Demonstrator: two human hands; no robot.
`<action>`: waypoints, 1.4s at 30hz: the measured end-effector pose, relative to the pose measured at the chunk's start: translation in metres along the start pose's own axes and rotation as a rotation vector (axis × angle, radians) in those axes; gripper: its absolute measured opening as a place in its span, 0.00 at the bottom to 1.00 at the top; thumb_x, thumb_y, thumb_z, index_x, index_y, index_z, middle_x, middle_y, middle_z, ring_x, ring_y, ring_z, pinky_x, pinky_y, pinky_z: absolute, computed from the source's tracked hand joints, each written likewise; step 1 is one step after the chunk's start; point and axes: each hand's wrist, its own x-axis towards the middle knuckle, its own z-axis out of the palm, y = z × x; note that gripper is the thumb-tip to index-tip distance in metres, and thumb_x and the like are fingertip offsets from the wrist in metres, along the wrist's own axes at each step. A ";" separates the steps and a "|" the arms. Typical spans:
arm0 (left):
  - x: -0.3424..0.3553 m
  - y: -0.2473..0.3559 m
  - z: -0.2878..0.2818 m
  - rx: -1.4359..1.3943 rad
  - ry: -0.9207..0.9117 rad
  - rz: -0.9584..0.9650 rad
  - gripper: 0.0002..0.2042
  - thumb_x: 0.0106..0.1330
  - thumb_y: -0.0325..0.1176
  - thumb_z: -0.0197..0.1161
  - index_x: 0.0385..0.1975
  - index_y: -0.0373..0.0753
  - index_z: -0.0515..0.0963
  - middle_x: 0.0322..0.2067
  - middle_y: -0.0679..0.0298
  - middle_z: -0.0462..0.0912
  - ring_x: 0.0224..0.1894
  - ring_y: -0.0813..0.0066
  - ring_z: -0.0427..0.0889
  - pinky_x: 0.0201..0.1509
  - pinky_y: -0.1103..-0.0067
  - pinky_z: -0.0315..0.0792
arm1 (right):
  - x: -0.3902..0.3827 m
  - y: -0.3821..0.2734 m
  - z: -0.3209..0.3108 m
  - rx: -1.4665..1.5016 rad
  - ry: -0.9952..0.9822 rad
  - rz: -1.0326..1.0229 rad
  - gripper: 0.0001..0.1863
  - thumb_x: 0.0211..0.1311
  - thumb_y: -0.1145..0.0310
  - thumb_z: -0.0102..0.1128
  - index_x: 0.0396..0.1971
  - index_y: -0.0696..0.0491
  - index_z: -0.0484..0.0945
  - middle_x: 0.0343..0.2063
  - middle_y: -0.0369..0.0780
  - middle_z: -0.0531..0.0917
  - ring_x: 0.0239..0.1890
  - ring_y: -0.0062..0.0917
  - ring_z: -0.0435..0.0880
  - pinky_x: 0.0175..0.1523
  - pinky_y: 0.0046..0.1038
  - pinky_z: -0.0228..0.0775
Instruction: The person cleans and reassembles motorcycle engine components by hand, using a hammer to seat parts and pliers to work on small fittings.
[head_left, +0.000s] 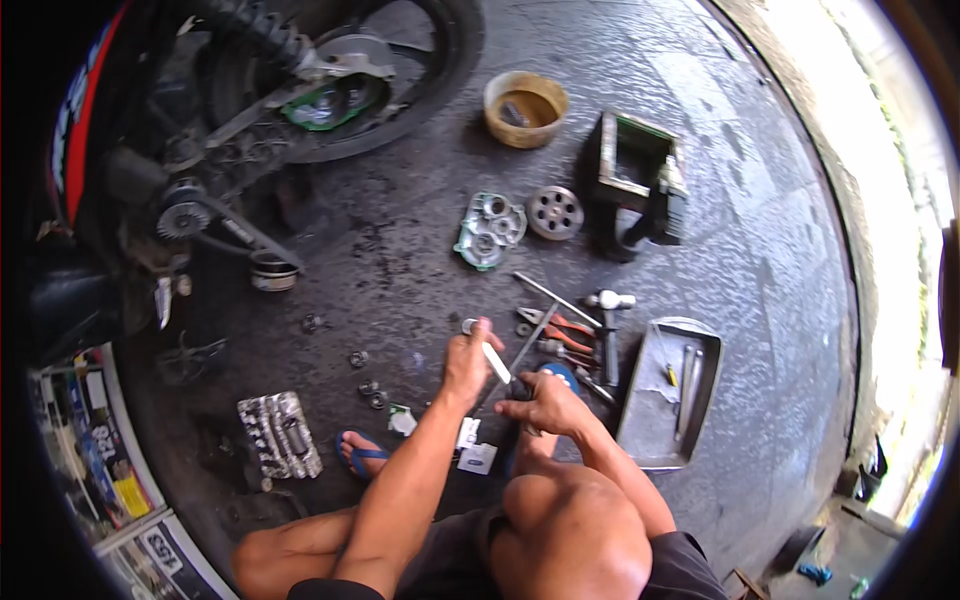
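Observation:
In front of my knees, my left hand (467, 362) is closed around a small round metal part (469, 326) whose pale end shows above the fingers. My right hand (547, 403) grips a dark-handled tool with a pale flat blade (496, 362), which points up-left toward my left hand. I cannot tell whether the blade touches the part. Just beyond my hands a T-handle wrench (556, 299) lies on the floor. Beside it are orange-handled pliers (568, 325) and a hammer (610, 330). Small white and green packets (477, 458) lie below my left wrist.
A partly dismantled motorcycle with its rear wheel (440, 110) stands at the upper left. A metal tray (632, 440) lies right, a tub (493, 122) and open dark box (600, 165) farther off. An engine cover (490, 232), drum (554, 213) and cylinder head (279, 436) lie around.

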 end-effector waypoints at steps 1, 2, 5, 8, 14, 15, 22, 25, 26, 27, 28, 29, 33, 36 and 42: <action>0.001 -0.005 0.014 -0.014 -0.031 -0.009 0.29 0.75 0.61 0.53 0.24 0.39 0.77 0.12 0.72 0.69 0.14 0.84 0.67 0.17 0.83 0.59 | -0.011 0.008 -0.007 0.104 -0.001 -0.050 0.39 0.53 0.46 0.78 0.54 0.64 0.79 0.36 0.53 0.85 0.41 0.38 0.86 0.49 0.38 0.75; 0.004 -0.008 0.020 -0.004 -0.052 -0.059 0.29 0.75 0.61 0.52 0.23 0.40 0.77 0.13 0.72 0.68 0.14 0.85 0.67 0.17 0.84 0.57 | -0.022 0.015 -0.013 0.209 -0.007 -0.100 0.40 0.53 0.47 0.78 0.52 0.67 0.78 0.32 0.51 0.83 0.37 0.39 0.84 0.48 0.40 0.75; 0.002 -0.032 0.057 0.061 -0.136 0.013 0.29 0.75 0.61 0.53 0.25 0.38 0.78 0.14 0.71 0.71 0.15 0.82 0.67 0.18 0.82 0.60 | -0.057 0.033 -0.027 0.554 -0.131 0.069 0.26 0.56 0.59 0.79 0.46 0.63 0.80 0.27 0.39 0.83 0.23 0.21 0.80 0.27 0.25 0.72; -0.002 -0.051 0.092 -0.130 -0.154 -0.105 0.29 0.74 0.62 0.54 0.28 0.37 0.80 0.16 0.70 0.72 0.18 0.80 0.70 0.22 0.81 0.63 | -0.085 0.053 -0.034 0.687 -0.098 0.108 0.21 0.58 0.63 0.78 0.44 0.60 0.79 0.24 0.35 0.82 0.19 0.15 0.76 0.23 0.21 0.68; -0.024 -0.084 0.083 0.340 -0.138 0.016 0.27 0.73 0.58 0.59 0.28 0.35 0.78 0.20 0.58 0.77 0.26 0.67 0.79 0.34 0.68 0.74 | -0.131 0.127 -0.003 0.756 0.456 0.167 0.13 0.65 0.63 0.71 0.35 0.55 0.79 0.20 0.31 0.78 0.17 0.14 0.71 0.21 0.20 0.63; -0.032 -0.093 0.072 0.436 0.090 0.080 0.23 0.72 0.54 0.61 0.29 0.35 0.79 0.22 0.56 0.80 0.27 0.62 0.81 0.36 0.66 0.76 | -0.132 0.144 0.001 0.704 0.563 0.164 0.12 0.66 0.63 0.70 0.34 0.55 0.78 0.20 0.31 0.77 0.16 0.13 0.70 0.20 0.20 0.61; -0.075 -0.151 -0.034 1.041 0.446 0.076 0.21 0.62 0.41 0.70 0.48 0.36 0.74 0.48 0.49 0.77 0.53 0.46 0.78 0.56 0.59 0.73 | -0.147 0.209 0.009 -0.209 0.787 0.421 0.22 0.68 0.55 0.67 0.35 0.63 0.77 0.23 0.48 0.84 0.25 0.40 0.84 0.34 0.40 0.72; -0.064 -0.155 -0.050 1.160 0.315 0.161 0.17 0.64 0.40 0.66 0.46 0.36 0.73 0.44 0.48 0.78 0.50 0.45 0.79 0.53 0.58 0.73 | -0.136 0.186 -0.007 -0.016 0.911 0.465 0.27 0.69 0.49 0.64 0.38 0.66 0.77 0.30 0.57 0.85 0.32 0.49 0.86 0.41 0.44 0.74; -0.061 -0.154 -0.053 1.207 0.274 0.185 0.16 0.65 0.40 0.64 0.45 0.35 0.73 0.43 0.48 0.78 0.49 0.45 0.79 0.52 0.57 0.73 | -0.125 0.173 -0.011 0.065 0.974 0.399 0.29 0.70 0.49 0.62 0.39 0.67 0.77 0.31 0.57 0.86 0.31 0.47 0.86 0.41 0.45 0.75; -0.061 -0.151 -0.054 1.169 0.263 0.195 0.15 0.65 0.39 0.63 0.43 0.35 0.73 0.42 0.47 0.78 0.48 0.44 0.79 0.52 0.57 0.73 | -0.112 0.157 -0.010 -0.004 1.107 0.253 0.29 0.73 0.48 0.59 0.40 0.67 0.77 0.28 0.52 0.86 0.26 0.39 0.85 0.36 0.40 0.75; -0.060 -0.146 -0.054 1.130 0.253 0.207 0.14 0.65 0.39 0.62 0.42 0.35 0.73 0.41 0.46 0.78 0.47 0.44 0.79 0.51 0.56 0.73 | -0.106 0.142 -0.016 0.172 0.964 0.236 0.29 0.74 0.49 0.58 0.42 0.67 0.78 0.27 0.48 0.84 0.26 0.33 0.84 0.35 0.36 0.74; -0.059 -0.139 -0.052 1.094 0.233 0.200 0.13 0.66 0.39 0.61 0.40 0.35 0.73 0.40 0.45 0.79 0.46 0.43 0.79 0.51 0.55 0.73 | -0.098 0.126 -0.021 0.373 0.810 0.261 0.28 0.75 0.49 0.57 0.43 0.66 0.79 0.25 0.44 0.83 0.26 0.27 0.82 0.35 0.32 0.74; -0.065 -0.103 -0.021 0.771 0.131 0.271 0.11 0.70 0.36 0.61 0.40 0.33 0.72 0.33 0.44 0.83 0.35 0.40 0.83 0.40 0.55 0.75 | -0.024 0.058 0.000 0.877 0.425 0.080 0.27 0.76 0.47 0.54 0.44 0.61 0.81 0.29 0.39 0.82 0.32 0.20 0.79 0.40 0.26 0.73; -0.071 -0.077 0.014 0.701 0.117 0.354 0.12 0.69 0.33 0.61 0.46 0.34 0.71 0.31 0.43 0.83 0.39 0.37 0.83 0.42 0.54 0.76 | 0.028 0.012 0.036 0.603 0.240 0.065 0.24 0.72 0.49 0.60 0.44 0.60 0.82 0.33 0.40 0.84 0.34 0.21 0.80 0.41 0.26 0.72; -0.081 -0.028 0.001 0.837 -0.197 0.308 0.11 0.70 0.33 0.59 0.42 0.35 0.66 0.30 0.38 0.82 0.38 0.31 0.81 0.40 0.47 0.73 | 0.081 -0.021 0.015 1.039 0.396 0.055 0.11 0.60 0.70 0.70 0.36 0.58 0.77 0.25 0.39 0.81 0.21 0.25 0.81 0.24 0.28 0.74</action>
